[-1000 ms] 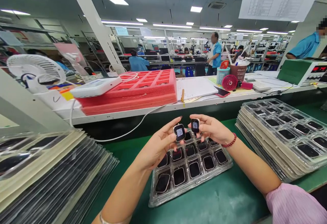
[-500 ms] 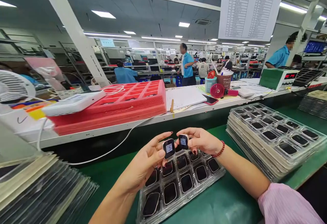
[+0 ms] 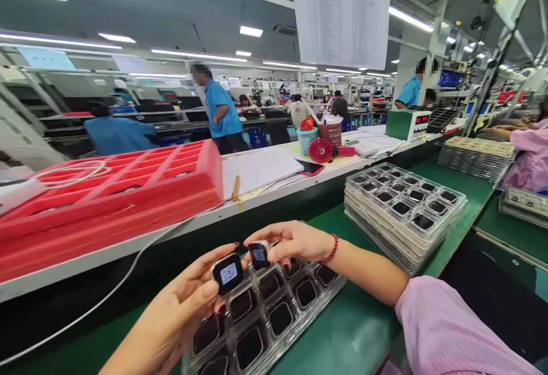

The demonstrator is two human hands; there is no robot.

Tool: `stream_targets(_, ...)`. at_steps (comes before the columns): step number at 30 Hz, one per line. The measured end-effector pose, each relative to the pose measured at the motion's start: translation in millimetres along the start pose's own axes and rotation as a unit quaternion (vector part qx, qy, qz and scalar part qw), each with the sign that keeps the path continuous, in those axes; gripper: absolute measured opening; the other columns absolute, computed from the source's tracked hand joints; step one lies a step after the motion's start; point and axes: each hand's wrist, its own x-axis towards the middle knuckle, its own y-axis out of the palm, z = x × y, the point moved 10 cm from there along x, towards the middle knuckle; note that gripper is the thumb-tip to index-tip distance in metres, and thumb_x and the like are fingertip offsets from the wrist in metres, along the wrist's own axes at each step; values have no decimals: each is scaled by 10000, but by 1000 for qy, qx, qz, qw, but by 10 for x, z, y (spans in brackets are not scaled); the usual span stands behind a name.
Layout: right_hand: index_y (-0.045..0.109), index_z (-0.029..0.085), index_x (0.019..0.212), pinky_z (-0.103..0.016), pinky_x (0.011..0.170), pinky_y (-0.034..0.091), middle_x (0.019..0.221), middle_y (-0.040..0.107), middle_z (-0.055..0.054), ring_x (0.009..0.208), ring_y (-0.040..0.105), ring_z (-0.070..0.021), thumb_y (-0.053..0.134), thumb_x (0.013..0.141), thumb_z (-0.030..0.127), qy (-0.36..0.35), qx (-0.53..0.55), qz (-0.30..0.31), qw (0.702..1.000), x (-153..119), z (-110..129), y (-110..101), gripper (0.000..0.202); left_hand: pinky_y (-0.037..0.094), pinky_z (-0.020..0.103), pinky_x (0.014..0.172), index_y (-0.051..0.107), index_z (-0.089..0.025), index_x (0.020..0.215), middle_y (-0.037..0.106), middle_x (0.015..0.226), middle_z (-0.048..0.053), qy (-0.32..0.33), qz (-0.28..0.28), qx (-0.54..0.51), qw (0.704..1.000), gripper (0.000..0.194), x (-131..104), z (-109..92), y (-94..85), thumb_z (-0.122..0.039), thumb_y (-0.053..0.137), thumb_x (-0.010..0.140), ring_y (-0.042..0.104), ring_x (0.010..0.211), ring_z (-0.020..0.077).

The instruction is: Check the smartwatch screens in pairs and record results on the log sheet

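Observation:
Between the thumb and fingers of my left hand (image 3: pixel 188 295) is a small square smartwatch body (image 3: pixel 228 274), its black screen lit with a white QR code. My right hand (image 3: pixel 291 242) pinches a second smartwatch body (image 3: pixel 259 255) by its edge, also showing a QR code. The two are held close together, faces toward me. Below them a clear plastic tray (image 3: pixel 295 338) lies on the green bench, with dark square pieces in its pockets. My hands hide the tray's far left part.
At the right rises a stack of filled clear trays (image 3: pixel 398 215), with another tray stack (image 3: pixel 477 158) beyond. Red foam trays (image 3: pixel 171 192) rest on the white shelf, near a pink fan (image 3: pixel 323 150) and a phone (image 3: pixel 310 167). A white cable (image 3: pixel 128 275) hangs at left. People are in the background.
The view has turned to the right, so the bench and my hands appear further left. Both hands still hold the two watch bodies. A person in blue in the background has shifted left in view.

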Motion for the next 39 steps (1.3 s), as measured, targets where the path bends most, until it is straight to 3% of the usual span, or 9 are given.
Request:
stream_targets(3,659,170,1184,-147,467,477,856,648,1,541,530,-44,870,670,337,6,4,-24,1000,-25,-36,-28,580,486,238,539,720,-219,1101,711,890,64,12,25,-68,997,674,66,5,68,-440,933,501,569,595,137)
stream_targets(6,636,171,1205,-146,462,488,849,672,-7,550,584,-61,845,698,319,27,9,-53,998,-21,-128,-105,568,450,187,494,729,-192,1065,717,923,57,6,40,-106,994,635,172,82,73,-392,947,503,557,567,92)
stream_targets(11,625,176,1214,-164,503,547,1066,690,-66,652,670,-92,805,734,264,61,11,-78,995,8,-293,-226,520,427,164,483,721,-168,1077,705,851,34,3,56,-126,990,581,332,242,-23,-369,927,572,548,533,61)
stream_targets(17,587,182,1272,-204,588,613,1199,679,-94,867,737,-170,684,780,121,114,-25,-126,985,12,-483,-363,505,519,229,597,644,-163,1190,708,1047,97,-29,66,-40,997,569,419,422,-83,-296,841,673,711,845,210)
stream_targets(23,611,153,1185,-162,548,578,1056,739,-75,726,710,-108,562,746,3,114,-121,-133,977,45,-534,-359,466,423,206,494,638,-141,1083,714,904,64,27,24,85,996,424,448,384,-94,-182,706,667,645,642,138)
stream_targets(29,597,176,1202,-190,593,582,1122,714,-74,800,717,-127,538,718,7,109,-135,-117,978,49,-577,-366,516,438,223,524,559,-134,1228,722,970,98,34,35,140,989,570,453,391,-66,-202,639,667,681,743,184)
stream_targets(33,579,164,1204,-238,637,585,1082,725,-95,799,717,-139,508,836,91,108,-249,-103,957,88,-614,-451,382,476,276,594,600,-138,1187,735,963,121,46,-3,266,963,420,534,403,-298,-347,554,826,696,782,216)
stream_targets(36,647,129,1034,-268,697,554,973,740,-94,804,693,-154,506,874,127,96,-426,-112,892,260,-612,-537,213,494,340,748,688,-150,919,722,875,103,39,-63,348,935,218,635,468,-645,-304,598,795,667,857,246)
stream_targets(39,706,139,852,-284,818,498,959,737,-71,889,659,-176,617,814,138,86,-505,-120,851,555,-722,-485,96,446,410,916,695,-175,715,701,895,105,23,-115,441,890,75,701,565,-915,-246,670,722,605,1013,302)
